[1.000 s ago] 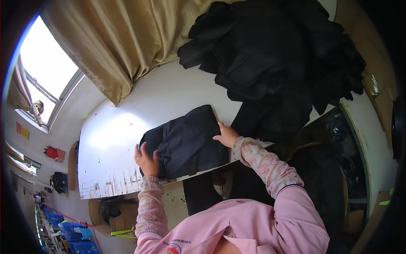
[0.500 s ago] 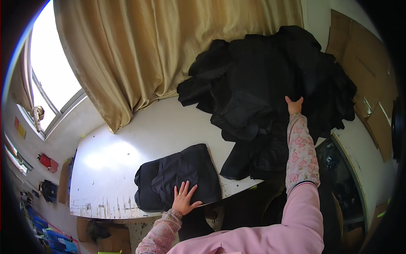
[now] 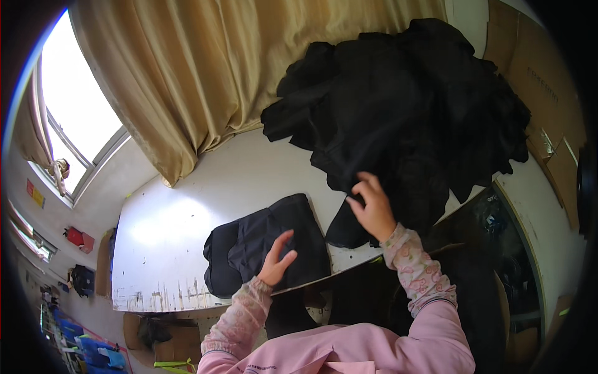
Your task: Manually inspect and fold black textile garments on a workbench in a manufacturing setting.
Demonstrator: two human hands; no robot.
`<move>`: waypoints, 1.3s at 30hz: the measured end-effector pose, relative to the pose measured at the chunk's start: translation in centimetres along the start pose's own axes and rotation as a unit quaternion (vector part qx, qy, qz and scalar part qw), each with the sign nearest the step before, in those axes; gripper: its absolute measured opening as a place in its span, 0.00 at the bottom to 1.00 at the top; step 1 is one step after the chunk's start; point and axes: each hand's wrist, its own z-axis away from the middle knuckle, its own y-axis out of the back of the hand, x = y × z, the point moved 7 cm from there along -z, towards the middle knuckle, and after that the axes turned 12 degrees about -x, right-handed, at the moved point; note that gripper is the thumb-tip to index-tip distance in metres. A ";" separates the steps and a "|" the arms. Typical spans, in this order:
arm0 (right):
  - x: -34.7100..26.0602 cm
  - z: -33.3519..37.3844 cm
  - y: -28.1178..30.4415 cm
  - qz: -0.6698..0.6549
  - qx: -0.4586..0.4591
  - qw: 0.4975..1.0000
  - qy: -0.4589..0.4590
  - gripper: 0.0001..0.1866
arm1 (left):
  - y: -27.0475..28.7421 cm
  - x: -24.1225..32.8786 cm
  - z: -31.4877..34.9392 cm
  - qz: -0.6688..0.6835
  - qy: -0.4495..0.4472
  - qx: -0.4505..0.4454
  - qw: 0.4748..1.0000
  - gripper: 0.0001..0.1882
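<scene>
A stack of black cloth pieces lies on the near part of the white table. My left hand is at its near right edge, thumb and fingers spread with nothing in them; whether it touches the cloth I cannot tell. A large heap of loose black cloth covers the right side of the table, some of it hanging over the near edge. In front of the heap's lower left part is my right hand, slightly blurred, fingers bent but apart and no cloth visibly gripped.
The white table has a worn, stained front edge. Behind it hangs a gold curtain, beside a bright window on the left. Cardboard leans at the right, and a cardboard box stands below the table.
My right hand has come back from the heap, toward me and to the left. My left hand has lifted from lying flat on the stack, its fingers now raised. The view has shifted slightly.
</scene>
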 end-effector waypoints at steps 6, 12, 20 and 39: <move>-7.0 5.7 -9.2 0.056 -0.232 0.964 0.114 0.12 | -2.1 3.1 -8.1 0.229 0.048 0.126 0.964 0.20; -1.9 4.8 -3.5 -0.206 -0.060 0.977 -0.025 0.05 | -1.0 1.9 -6.7 0.460 0.052 0.121 0.878 0.17; 8.9 1.6 -4.1 -0.062 -0.016 0.981 -0.183 0.29 | -0.3 1.2 -4.2 0.470 0.058 0.108 0.874 0.19; 3.7 -5.0 4.9 -0.242 0.018 0.966 -0.083 0.09 | -8.6 16.5 -0.3 -0.551 -0.260 -0.165 0.776 0.18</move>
